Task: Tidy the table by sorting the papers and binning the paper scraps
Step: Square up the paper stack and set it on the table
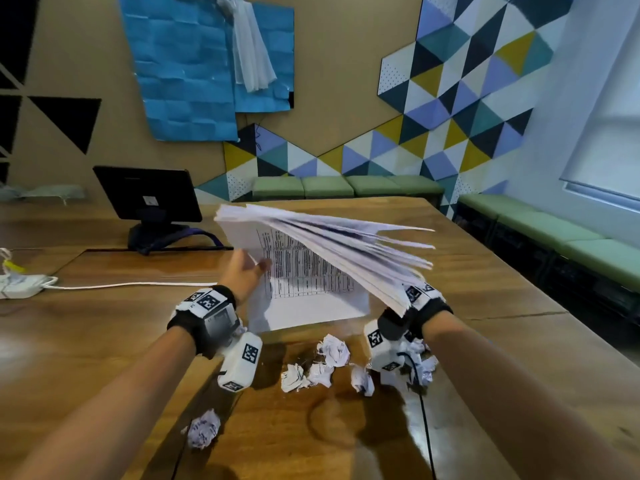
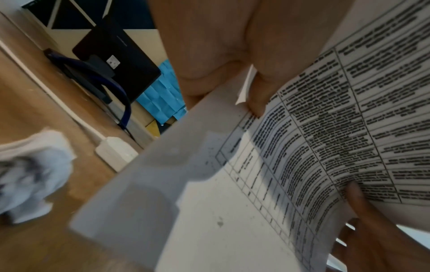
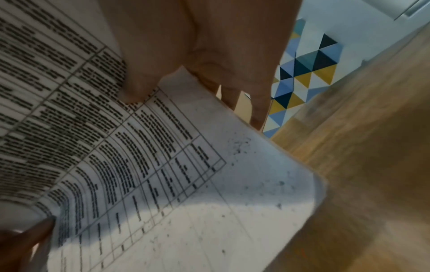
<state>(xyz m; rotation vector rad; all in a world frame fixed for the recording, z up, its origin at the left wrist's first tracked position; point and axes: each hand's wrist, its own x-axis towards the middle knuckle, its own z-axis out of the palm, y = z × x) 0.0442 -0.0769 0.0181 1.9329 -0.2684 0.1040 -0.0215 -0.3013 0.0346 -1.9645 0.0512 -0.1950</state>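
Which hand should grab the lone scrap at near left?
Probably left. The left hand only pinches the stack at its edge, on the lone scrap side; the right hand grips the opposite edge.

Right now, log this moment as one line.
left hand: holds papers | right hand: holds papers | scraps: on table

Daylight enters from the window at right; room moderately bright, wall beside it washed pale. Soft shadows fall on the tabletop under the papers and arms. Head view bends straight lines toward its edges. Both wrist views motion-blurred: print smeared, wood streaked, crumpled scrap out of focus.
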